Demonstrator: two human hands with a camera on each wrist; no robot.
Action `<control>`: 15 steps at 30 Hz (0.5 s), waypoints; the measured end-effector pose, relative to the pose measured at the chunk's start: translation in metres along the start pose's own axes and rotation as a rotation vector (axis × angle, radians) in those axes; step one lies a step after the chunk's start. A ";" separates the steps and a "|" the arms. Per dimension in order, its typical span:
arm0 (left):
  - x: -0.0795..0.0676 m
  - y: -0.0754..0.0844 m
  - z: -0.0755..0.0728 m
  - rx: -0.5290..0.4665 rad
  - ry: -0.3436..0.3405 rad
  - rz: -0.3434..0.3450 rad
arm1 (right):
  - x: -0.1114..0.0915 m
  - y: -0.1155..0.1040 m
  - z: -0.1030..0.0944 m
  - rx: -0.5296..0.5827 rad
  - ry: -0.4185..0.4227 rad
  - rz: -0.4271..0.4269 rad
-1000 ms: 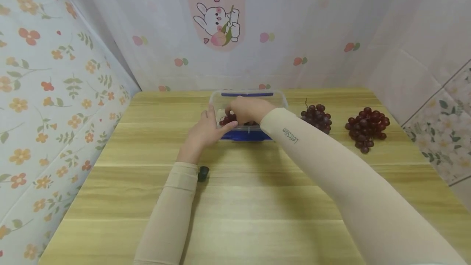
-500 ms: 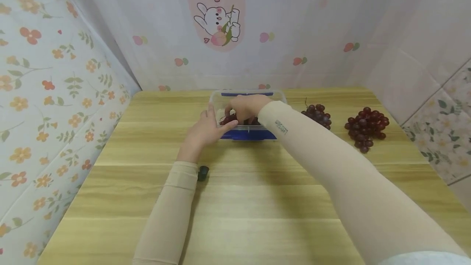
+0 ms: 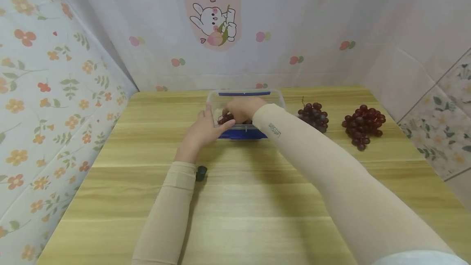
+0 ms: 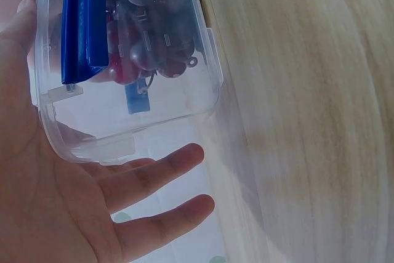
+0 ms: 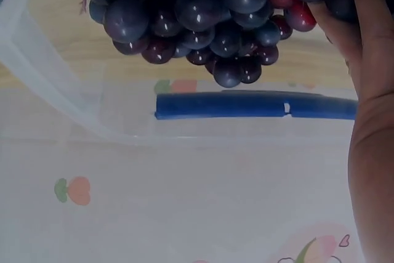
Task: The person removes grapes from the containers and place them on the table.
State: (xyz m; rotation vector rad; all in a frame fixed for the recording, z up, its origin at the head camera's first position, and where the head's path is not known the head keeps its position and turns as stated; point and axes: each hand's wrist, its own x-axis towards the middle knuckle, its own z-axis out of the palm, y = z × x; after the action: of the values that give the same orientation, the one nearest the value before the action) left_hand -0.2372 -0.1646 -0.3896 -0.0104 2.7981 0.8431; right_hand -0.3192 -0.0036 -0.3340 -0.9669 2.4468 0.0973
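A clear plastic food box with blue latches stands at the back of the table. My left hand is at its front left corner, thumb over the rim and fingers stretched along the outside, as the left wrist view shows. My right hand reaches down inside the box, fingers bent round a bunch of red grapes; its fingertips are hidden among the fruit. Dark grapes with a pinkish stem lie in the box beside that hand. Through the clear wall, grapes rest on the bottom.
Two more bunches lie right of the box: a dark bunch of grapes, partly behind my right sleeve, and a redder bunch of grapes. A small dark green object is beside my left wrist. A printed curtain hangs behind the table.
My right hand stays in the box and shifts only slightly among the grapes, its forearm moving a little left. The left hand keeps its place. The head view has turned slightly.
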 end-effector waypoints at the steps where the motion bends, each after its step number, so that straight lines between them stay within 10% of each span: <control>1: 0.000 0.000 0.000 0.003 0.000 0.000 | 0.000 0.001 0.001 -0.008 0.006 -0.009; 15: 0.000 0.001 0.000 0.008 0.008 0.003 | 0.002 0.009 0.006 -0.021 0.049 -0.043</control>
State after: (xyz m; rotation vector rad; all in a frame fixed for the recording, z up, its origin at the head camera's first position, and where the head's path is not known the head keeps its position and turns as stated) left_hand -0.2370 -0.1633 -0.3889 -0.0076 2.8094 0.8344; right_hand -0.3236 0.0034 -0.3408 -1.0415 2.4723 0.0856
